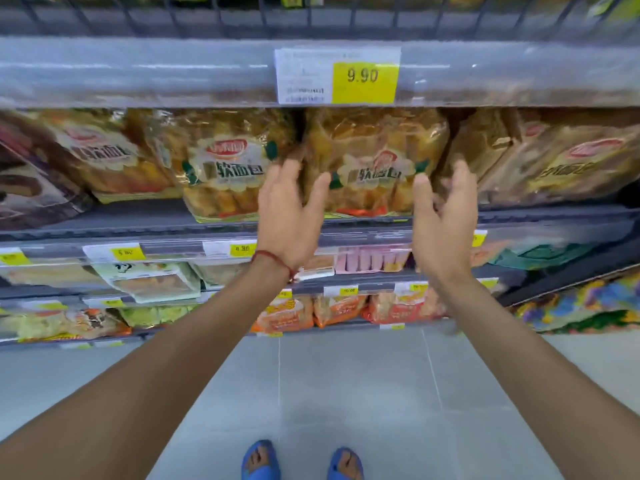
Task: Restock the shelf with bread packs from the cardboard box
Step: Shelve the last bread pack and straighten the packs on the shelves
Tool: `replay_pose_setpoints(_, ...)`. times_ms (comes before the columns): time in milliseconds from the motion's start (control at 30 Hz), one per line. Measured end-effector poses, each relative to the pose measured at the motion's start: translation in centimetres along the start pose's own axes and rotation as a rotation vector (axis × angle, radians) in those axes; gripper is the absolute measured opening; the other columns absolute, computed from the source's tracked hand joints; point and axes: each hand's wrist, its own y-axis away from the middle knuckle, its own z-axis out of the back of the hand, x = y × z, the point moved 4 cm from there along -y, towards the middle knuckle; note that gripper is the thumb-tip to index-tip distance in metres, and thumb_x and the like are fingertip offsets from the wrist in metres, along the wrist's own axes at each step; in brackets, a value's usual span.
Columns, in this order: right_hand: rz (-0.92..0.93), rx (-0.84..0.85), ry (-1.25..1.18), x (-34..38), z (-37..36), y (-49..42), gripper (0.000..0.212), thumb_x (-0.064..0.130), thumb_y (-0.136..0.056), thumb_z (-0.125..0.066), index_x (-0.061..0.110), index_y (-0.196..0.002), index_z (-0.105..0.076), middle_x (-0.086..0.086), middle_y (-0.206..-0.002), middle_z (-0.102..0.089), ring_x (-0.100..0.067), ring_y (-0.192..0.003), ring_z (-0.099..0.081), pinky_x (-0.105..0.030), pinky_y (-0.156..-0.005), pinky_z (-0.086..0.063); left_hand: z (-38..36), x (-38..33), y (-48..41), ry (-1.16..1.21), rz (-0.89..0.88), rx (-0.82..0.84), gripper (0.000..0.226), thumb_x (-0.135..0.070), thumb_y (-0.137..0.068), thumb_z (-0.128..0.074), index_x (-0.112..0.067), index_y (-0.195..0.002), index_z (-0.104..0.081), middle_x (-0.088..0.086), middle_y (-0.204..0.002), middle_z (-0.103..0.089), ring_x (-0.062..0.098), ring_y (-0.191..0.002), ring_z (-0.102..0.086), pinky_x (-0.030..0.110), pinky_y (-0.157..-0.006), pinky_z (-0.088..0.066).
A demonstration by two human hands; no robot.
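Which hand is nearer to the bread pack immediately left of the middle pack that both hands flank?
Left. The left hand is at the right edge of that bread pack; the right hand is farther off, on the far side of the middle pack.

The price label [337, 76] on the upper shelf rail [138, 74] read "9.90". The bread pack [228, 168] bore "软面包". A lower label [230, 250] read "8.90".
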Motion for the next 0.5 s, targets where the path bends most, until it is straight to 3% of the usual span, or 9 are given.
replay_pose_setpoints(67,0.042,-0.01,0.004,-0.6,-0.2,-1.2,0.069,0.045,-0.106,-0.046,0.012,-0.161,-0.023,0.018,-0.149,-0.026,-0.006,-0.146,-0.029,-0.042,-0.123,-0.031,-1.2,-0.2,-0.3,0.034,0.038,-0.065,0.029,-0.036,-0.098,-0.059,-0.011,-0.09,-0.047,-0.002,-0.084,-0.042,0.028,-0.088,-0.045,0.03,-0.074,-0.031)
replay_pose_setpoints(133,0.102,-0.026,-0.013,-0.7,-0.4,-2.1,0.065,0.048,-0.103,-0.047,0.016,-0.158,-0.033,0.013,-0.155,-0.04,-0.014,-0.144,-0.041,-0.046,-0.118,-0.037,-1.8,0.0,-0.6,0.126,0.044,-0.138,0.038,-0.043,-0.095,-0.058,-0.007,-0.105,-0.057,0.002,-0.095,-0.056,0.031,-0.095,-0.055,0.038,-0.081,-0.043)
replay_pose_setpoints(200,0.128,-0.046,-0.038,-0.6,-0.5,-2.6,0.06,0.048,-0.102,-0.05,0.019,-0.154,-0.043,0.003,-0.143,-0.059,-0.016,-0.125,-0.058,-0.041,-0.108,-0.047,-1.9,0.3,-0.9,0.175,0.031,-0.21,0.047,-0.052,-0.094,-0.052,-0.014,-0.119,-0.06,0.006,-0.1,-0.065,0.033,-0.096,-0.06,0.047,-0.084,-0.05)
replay_pose_setpoints(267,0.134,-0.074,-0.048,-0.1,-0.5,-2.8,0.052,0.048,-0.102,-0.053,0.019,-0.144,-0.057,0.005,-0.112,-0.072,-0.01,-0.088,-0.057,-0.029,-0.085,-0.049,-1.8,0.3,-1.3,0.147,0.024,-0.261,0.047,-0.057,-0.095,-0.045,-0.02,-0.119,-0.062,0.008,-0.098,-0.066,0.033,-0.096,-0.06,0.047,-0.083,-0.05)
replay_pose_setpoints(333,0.148,-0.113,-0.015,0.3,-0.3,-2.9,0.043,0.048,-0.101,-0.056,0.016,-0.126,-0.07,0.016,-0.073,-0.058,0.001,-0.064,-0.042,-0.024,-0.067,-0.038,-1.7,0.5,-1.7,0.118,0.032,-0.289,0.049,-0.06,-0.095,-0.041,-0.021,-0.115,-0.063,0.008,-0.093,-0.067,0.033,-0.094,-0.061,0.044,-0.079,-0.05)
replay_pose_setpoints(367,0.154,-0.137,0.013,0.5,-0.1,-3.0,0.039,0.048,-0.1,-0.057,0.016,-0.115,-0.074,0.016,-0.06,-0.048,-0.002,-0.055,-0.038,-0.026,-0.061,-0.035,-1.6,0.6,-2.0,0.11,0.045,-0.298,0.052,-0.063,-0.094,-0.04,-0.02,-0.11,-0.064,0.009,-0.091,-0.067,0.034,-0.092,-0.061,0.045,-0.077,-0.05)
replay_pose_setpoints(467,0.159,-0.19,0.12,1.1,0.5,-3.4,0.039,0.05,-0.1,-0.058,0.017,-0.087,-0.076,0.007,-0.047,-0.035,-0.011,-0.048,-0.035,-0.039,-0.06,-0.032,-1.3,0.9,-2.7,0.051,0.089,-0.302,0.056,-0.067,-0.091,-0.039,-0.017,-0.101,-0.062,0.011,-0.091,-0.068,0.036,-0.091,-0.062,0.049,-0.077,-0.051)
replay_pose_setpoints(500,0.162,-0.19,0.146,1.3,0.6,-3.6,0.045,0.05,-0.101,-0.057,0.017,-0.072,-0.068,0.006,-0.046,-0.035,-0.012,-0.048,-0.034,-0.04,-0.061,-0.031,-1.3,0.8,-2.8,0.025,0.091,-0.296,0.052,-0.065,-0.092,-0.04,-0.019,-0.1,-0.062,0.009,-0.091,-0.069,0.036,-0.09,-0.062,0.048,-0.075,-0.051)
